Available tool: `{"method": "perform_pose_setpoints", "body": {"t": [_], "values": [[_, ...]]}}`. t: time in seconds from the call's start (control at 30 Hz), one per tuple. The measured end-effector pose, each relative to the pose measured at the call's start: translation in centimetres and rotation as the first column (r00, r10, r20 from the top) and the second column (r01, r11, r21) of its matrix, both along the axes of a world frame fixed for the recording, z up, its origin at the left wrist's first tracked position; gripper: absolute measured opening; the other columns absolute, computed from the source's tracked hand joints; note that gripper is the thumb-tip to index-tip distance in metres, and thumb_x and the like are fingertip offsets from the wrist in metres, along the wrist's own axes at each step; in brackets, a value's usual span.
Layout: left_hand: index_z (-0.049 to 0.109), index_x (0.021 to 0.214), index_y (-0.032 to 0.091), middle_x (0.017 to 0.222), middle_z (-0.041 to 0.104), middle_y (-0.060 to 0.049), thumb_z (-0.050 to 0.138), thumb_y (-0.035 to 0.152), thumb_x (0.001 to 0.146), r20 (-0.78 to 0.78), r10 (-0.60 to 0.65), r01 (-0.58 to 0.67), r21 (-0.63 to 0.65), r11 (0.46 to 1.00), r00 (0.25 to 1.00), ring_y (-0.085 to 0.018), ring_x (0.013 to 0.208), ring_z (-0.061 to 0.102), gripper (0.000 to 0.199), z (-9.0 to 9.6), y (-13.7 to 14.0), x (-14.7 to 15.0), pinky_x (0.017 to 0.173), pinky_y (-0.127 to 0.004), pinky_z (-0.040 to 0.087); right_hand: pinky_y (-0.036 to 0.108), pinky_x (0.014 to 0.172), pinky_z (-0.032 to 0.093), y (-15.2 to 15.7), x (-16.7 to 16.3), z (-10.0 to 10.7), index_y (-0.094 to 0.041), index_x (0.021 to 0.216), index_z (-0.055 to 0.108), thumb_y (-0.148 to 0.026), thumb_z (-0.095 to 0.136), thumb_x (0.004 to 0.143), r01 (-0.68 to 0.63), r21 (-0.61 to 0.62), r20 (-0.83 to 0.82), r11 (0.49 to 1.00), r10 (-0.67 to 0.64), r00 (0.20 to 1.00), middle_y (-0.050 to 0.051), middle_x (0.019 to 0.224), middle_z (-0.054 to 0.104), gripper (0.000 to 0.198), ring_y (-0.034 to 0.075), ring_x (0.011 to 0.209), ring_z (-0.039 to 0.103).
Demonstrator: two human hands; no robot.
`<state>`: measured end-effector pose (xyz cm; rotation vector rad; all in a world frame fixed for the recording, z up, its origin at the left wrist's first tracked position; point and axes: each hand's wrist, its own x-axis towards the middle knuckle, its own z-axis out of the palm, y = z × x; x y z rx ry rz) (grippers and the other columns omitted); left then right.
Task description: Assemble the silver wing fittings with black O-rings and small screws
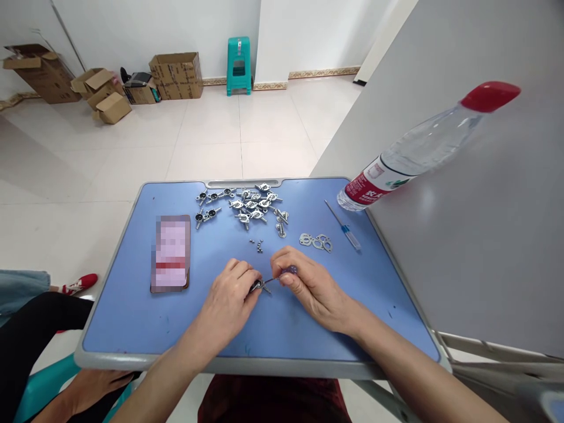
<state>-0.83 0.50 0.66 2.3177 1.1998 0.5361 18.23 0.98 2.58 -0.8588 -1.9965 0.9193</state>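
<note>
Blue table [282, 338] stands near. The right hand [315, 288] has its fingers pinching a screwdriver [289, 270] pointing left; the left hand [231, 294] pinches a metal part [258, 285] near the middle, likely to keep it still. Tiny screws [259, 249] lie just beyond, maybe for easy reach.

Makeshift indoor workroom: small metal parts [257, 215] spread on blue table [118, 317]; cardboard boxes [176, 76], teal stool [238, 50], tiled floor [207, 132] beyond table.

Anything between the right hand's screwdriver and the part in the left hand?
Nothing visible: the screwdriver runs from the right hand to the part in the left hand. Small pieces lie beyond, off that line.
</note>
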Motion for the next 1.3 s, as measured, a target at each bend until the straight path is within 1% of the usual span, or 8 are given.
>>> {"method": "perform_pose_setpoints", "body": {"t": [0.33,0.47,0.6,0.77,0.87,1.03,1.23,1.3], "values": [[0.059,0.092,0.017,0.089,0.061,-0.003,0.053,0.010,0.091,0.025,0.001,-0.001,0.004,1.000,1.000,-0.020,0.084,0.051,0.009,-0.28,-0.07,-0.08,0.072,-0.033,0.047,0.027,0.069,0.047,0.11,-0.36,-0.16,-0.019,0.093,0.047,-0.030,0.030,0.104,-0.037,0.104,0.057,0.994,0.031,0.998,0.004,0.083,0.053,0.023,0.015,0.080,0.051],[0.058,0.090,0.017,0.087,0.060,-0.003,0.050,0.013,0.093,0.018,0.006,-0.006,0.025,1.000,1.000,-0.020,0.081,0.050,0.010,-0.31,-0.09,-0.01,0.069,-0.033,0.047,0.025,0.063,0.046,0.04,-0.64,-0.53,-0.019,0.110,0.050,-0.020,0.037,0.102,-0.014,0.275,0.137,0.961,-0.025,0.990,0.004,0.084,0.059,0.015,0.014,0.074,0.053],[0.056,0.084,0.017,0.083,0.058,-0.003,0.050,0.009,0.091,0.034,0.006,-0.008,0.060,0.998,0.999,-0.019,0.077,0.049,0.012,-0.40,-0.08,0.01,0.065,-0.032,0.046,0.025,0.056,0.043,-0.14,-0.78,-0.58,-0.018,0.124,0.047,-0.012,0.038,0.099,-0.015,0.454,0.239,0.891,-0.105,0.965,0.003,0.082,0.061,0.027,0.014,0.068,0.054],[0.057,0.088,0.018,0.084,0.059,-0.003,0.049,0.010,0.091,0.052,0.013,-0.016,0.047,0.999,0.999,-0.019,0.079,0.050,0.012,-0.37,-0.15,0.01,0.069,-0.033,0.047,0.028,0.059,0.047,-0.27,-0.39,-0.22,-0.015,0.139,0.036,-0.007,0.031,0.096,-0.084,0.433,0.326,0.897,-0.069,0.943,0.006,0.086,0.064,0.044,0.017,0.073,0.058],[0.056,0.089,0.018,0.086,0.059,-0.003,0.048,0.011,0.092,0.040,0.018,-0.019,0.030,0.999,0.999,-0.020,0.081,0.049,0.011,-0.27,-0.18,0.08,0.070,-0.034,0.047,0.027,0.059,0.047,-0.19,-0.27,-0.37,-0.019,0.133,0.043,-0.005,0.034,0.095,-0.022,0.444,0.283,0.896,-0.117,0.952,0.004,0.085,0.066,0.041,0.015,0.070,0.058],[0.054,0.083,0.017,0.083,0.057,-0.003,0.046,0.010,0.092,0.053,0.013,-0.016,0.044,0.999,0.998,-0.020,0.079,0.048,0.015,-0.28,-0.16,0.21,0.067,-0.034,0.046,0.025,0.054,0.043,-0.39,-0.63,-0.46,-0.017,0.119,0.052,-0.005,0.043,0.094,0.037,0.545,0.261,0.838,-0.212,0.942,0.003,0.079,0.067,0.029,0.014,0.063,0.057],[0.057,0.096,0.019,0.088,0.058,-0.004,0.047,0.008,0.090,0.044,0.017,-0.017,0.014,1.000,0.999,-0.021,0.082,0.050,0.016,-0.18,-0.23,0.23,0.071,-0.035,0.048,0.029,0.064,0.051,-0.51,-0.34,0.19,-0.015,0.136,0.039,-0.011,0.035,0.097,-0.031,0.403,0.258,0.915,-0.081,0.963,0.010,0.102,0.067,0.039,0.018,0.085,0.062],[0.057,0.093,0.019,0.087,0.058,-0.004,0.046,0.009,0.091,0.047,0.012,-0.013,0.024,1.000,0.999,-0.020,0.082,0.050,0.015,-0.22,-0.23,0.22,0.070,-0.035,0.048,0.027,0.063,0.050,-0.46,-0.30,0.11,-0.018,0.136,0.040,-0.008,0.033,0.096,-0.035,0.405,0.244,0.914,-0.070,0.967,0.007,0.095,0.067,0.042,0.016,0.080,0.061]]}}
